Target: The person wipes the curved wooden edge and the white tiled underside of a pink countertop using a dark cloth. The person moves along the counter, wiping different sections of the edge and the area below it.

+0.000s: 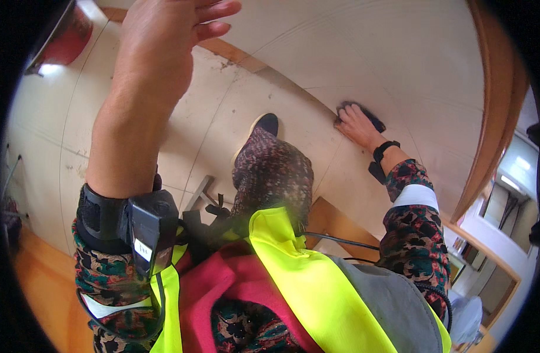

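My left hand [164, 39] is raised at the upper left, close to the camera, and partly cut off by the top edge. Two of its fingers show, apart, and its palm side is partly hidden. Low on the pale wall, just above the wooden baseboard [234, 55], my right hand [356, 125] holds a dark cloth or brush [372, 116] flat against the surface. Black straps with small devices sit at both wrists. My shoe [268, 123] stands on the tiled floor [217, 97] between the hands.
A red bucket or basin [71, 39] is at the upper left. A grey metal bar [199, 192] lies near my leg. Wooden trim [490, 110] runs down the right, beside an opening. A brown wooden panel [331, 220] stands below my right arm.
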Demonstrator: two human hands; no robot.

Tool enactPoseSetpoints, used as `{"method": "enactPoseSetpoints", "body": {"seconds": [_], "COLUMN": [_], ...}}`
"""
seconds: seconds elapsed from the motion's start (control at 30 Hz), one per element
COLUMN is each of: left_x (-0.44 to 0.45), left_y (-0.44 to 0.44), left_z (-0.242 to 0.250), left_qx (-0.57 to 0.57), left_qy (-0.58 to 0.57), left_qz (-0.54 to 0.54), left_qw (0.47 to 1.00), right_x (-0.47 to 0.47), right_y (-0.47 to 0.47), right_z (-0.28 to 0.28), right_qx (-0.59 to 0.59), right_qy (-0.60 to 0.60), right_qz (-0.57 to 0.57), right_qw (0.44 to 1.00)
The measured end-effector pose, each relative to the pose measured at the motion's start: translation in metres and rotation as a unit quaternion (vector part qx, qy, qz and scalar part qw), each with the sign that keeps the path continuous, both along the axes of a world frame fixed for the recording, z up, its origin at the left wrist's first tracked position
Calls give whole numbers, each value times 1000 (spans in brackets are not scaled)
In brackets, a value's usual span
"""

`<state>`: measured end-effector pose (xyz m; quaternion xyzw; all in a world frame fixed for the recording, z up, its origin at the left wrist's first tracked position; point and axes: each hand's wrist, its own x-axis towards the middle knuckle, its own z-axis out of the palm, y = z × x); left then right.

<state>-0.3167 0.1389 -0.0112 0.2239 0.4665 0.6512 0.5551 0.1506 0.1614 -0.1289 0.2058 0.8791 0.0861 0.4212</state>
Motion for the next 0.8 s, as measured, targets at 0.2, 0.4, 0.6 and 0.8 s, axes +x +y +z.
{"method": "enactPoseSetpoints", "body": {"seconds": [0.2,0.4,0.6,0.8], "left_x": [21,35,26,27], "left_y": [19,15,19,8], "left_z": [-7,5,-8,3], "left_qx": [32,-56,-94,-9], "left_qy": [0,-17,18,-31], "left_qz": [-34,-60,-89,-112], "left_qw": [999,997,991,993], "right_x": [-33,-89,-127,-85], "right_y": [-35,12,33,-3], "right_z": [-39,-126,-120,-55], "right_qx": [89,-329,-192,178], "right_qy": [408,656,667,570], "right_qz": [-615,-647,-587,-675], "right_qw": [669,-207,-417,433]}}
